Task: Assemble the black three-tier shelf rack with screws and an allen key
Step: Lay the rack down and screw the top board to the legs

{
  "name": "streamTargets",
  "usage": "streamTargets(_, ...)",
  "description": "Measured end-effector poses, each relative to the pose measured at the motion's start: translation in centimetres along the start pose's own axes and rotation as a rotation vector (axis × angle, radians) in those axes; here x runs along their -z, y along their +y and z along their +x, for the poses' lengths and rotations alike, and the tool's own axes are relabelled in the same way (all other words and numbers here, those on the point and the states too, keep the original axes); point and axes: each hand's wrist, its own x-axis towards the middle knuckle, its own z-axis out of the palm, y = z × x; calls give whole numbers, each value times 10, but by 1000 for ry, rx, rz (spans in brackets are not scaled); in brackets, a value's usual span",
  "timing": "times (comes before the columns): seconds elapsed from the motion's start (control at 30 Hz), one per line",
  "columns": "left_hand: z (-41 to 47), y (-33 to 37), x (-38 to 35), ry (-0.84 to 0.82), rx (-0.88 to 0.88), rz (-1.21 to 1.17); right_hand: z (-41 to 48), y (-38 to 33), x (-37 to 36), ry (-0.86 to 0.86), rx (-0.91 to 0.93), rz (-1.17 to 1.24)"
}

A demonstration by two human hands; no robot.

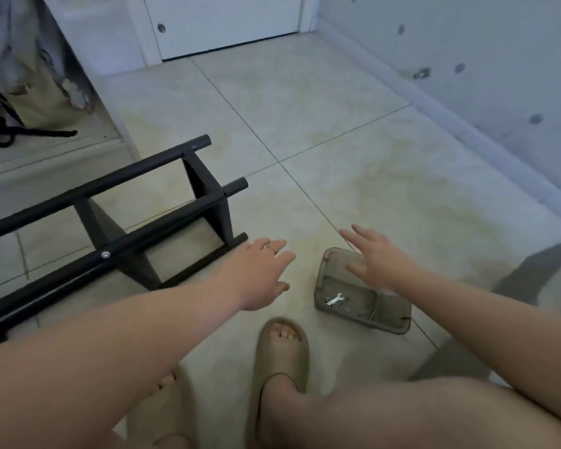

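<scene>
Rack (pixel 110 182), black metal, lies on its side on the tiled floor (pixel 337 140) at the left. Left hand (pixel 259 273) reaches out near its closest end, fingers loose and holding nothing. Right hand (pixel 373 257) is over a clear tray (pixel 392 314), fingers spread and released. A small wrench (pixel 335 299) and screws lie in the tray. A foot in a tan sandal (pixel 282 348) rests below.

A single wide-angle view from the person's head looks forward and steeply down at the tiled floor (pixel 337 140). It sits close enough that a sandal (pixel 280 348) shows at 6 o'clock, with the black rack (pixel 143 167) at 9 o'clock and a door (pixel 221 24) at 12 o'clock.
</scene>
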Motion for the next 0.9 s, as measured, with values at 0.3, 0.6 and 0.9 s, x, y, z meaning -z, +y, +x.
streamTargets(0.3, 77, 41, -69, -288, 61, -331, 33, 71, -78, -161, -93, 61)
streamTargets(0.6, 114, 54, -141, -305, 322, -836, 75, 96, -154, -355, -100, 2)
streamTargets(0.9, 120, 57, -158, -250, 389, -1053, 98, 98, -191, -299, 72, -170)
